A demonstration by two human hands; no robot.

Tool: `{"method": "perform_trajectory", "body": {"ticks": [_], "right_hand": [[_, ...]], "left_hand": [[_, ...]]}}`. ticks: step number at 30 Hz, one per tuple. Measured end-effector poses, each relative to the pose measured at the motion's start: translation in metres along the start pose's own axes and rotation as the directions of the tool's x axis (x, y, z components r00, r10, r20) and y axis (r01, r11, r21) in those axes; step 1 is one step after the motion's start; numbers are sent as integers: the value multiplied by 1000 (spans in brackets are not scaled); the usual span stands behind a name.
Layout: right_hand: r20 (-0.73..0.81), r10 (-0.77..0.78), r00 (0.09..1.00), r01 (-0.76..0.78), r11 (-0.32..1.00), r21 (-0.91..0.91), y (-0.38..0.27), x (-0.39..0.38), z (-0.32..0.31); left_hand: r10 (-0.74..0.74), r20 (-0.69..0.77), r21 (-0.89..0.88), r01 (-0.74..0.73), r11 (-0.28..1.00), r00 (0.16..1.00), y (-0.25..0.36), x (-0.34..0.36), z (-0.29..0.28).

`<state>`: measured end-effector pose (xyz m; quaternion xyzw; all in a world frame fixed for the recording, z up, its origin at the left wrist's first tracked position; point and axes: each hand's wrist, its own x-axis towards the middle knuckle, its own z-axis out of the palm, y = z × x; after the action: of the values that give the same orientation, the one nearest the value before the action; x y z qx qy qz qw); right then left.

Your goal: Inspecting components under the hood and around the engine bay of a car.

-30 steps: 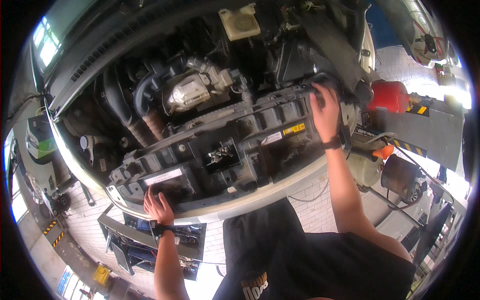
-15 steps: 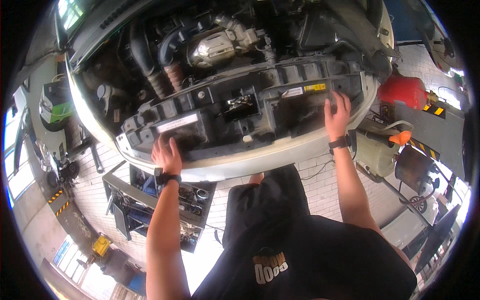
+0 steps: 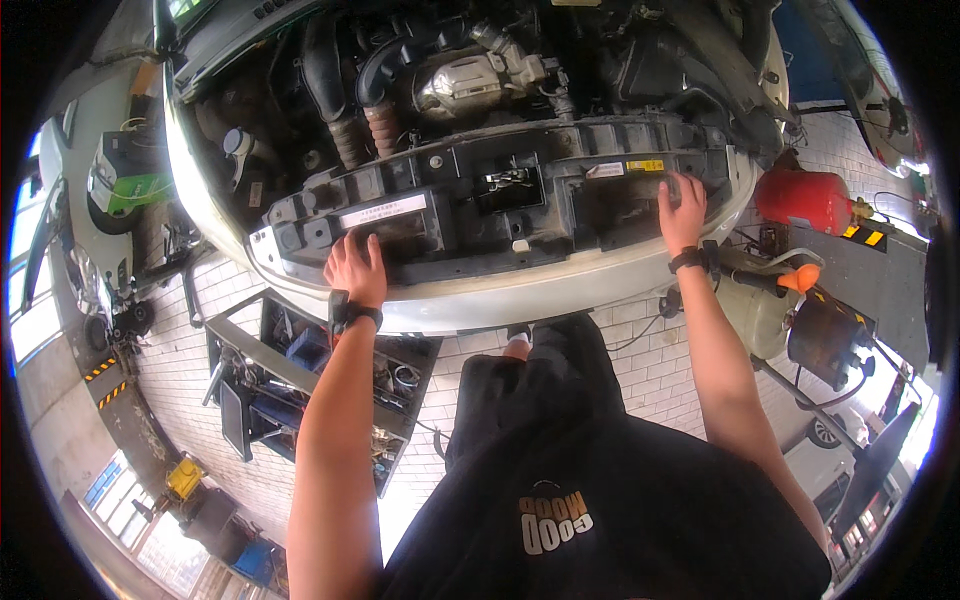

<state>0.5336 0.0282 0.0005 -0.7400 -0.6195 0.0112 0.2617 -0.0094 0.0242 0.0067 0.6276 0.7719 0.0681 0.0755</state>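
Observation:
A black plastic front panel (image 3: pixel 480 249) lies along the nose of a car, under its raised hood. My left hand (image 3: pixel 356 270) rests at the panel's left part, below a white label, its fingers stretched out and slightly spread. On the right part, beside a recess, my right hand (image 3: pixel 683 210) lies with fingers extended and apart. Neither hand grips anything. Between them, the hood latch (image 3: pixel 510 180) shows in an opening of the panel. The white front edge of the car (image 3: pixel 520 303) runs below both hands.
Behind the panel are a metal engine part (image 3: pixel 455 85) and dark hoses. A tool cart (image 3: pixel 265 355) stands at lower left. On the right are a red cylinder (image 3: pixel 802 198), an orange funnel (image 3: pixel 800 278) and a dark drum (image 3: pixel 828 342). A green-and-black machine (image 3: pixel 135 180) stands left.
The view has shifted, so the car sits slightly higher and farther right in the picture. Both hands keep nearly the same places on the panel.

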Motion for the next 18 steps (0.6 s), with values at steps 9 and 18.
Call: {"method": "perform_trajectory", "body": {"ticks": [9,18], "right_hand": [[61,23,998,-21,999,-31,-9,0,-1],[99,25,995,-29,999,37,-11,8,-3]], "left_hand": [[16,-10,-12,-16,1000,1000,2,2,-5],[17,14,-23,-17,1000,1000,7,5,-7]]}}
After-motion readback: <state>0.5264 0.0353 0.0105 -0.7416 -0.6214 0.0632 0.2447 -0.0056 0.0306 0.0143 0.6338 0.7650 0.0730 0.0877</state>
